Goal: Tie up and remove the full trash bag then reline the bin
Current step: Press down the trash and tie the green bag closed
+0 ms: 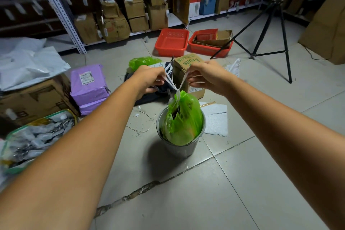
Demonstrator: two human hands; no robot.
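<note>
A full green trash bag (183, 121) sits in a small grey metal bin (178, 148) on the tiled floor. White string (177, 90) is wound around the bag's gathered neck. Its two ends rise in a V to my hands. My left hand (149, 78) is closed on the left end, up and left of the bag. My right hand (207, 76) is closed on the right end, up and right of it. Both ends look taut. A second green bag (143, 61) lies crumpled on the floor behind my left hand.
A "Fruits" cardboard box (188, 61) stands just behind the bin, with white foam (214, 119) to its right. Purple parcels (87, 84) and boxes crowd the left. Two red baskets (171, 42) sit by the shelves. A black tripod (270, 30) stands at right.
</note>
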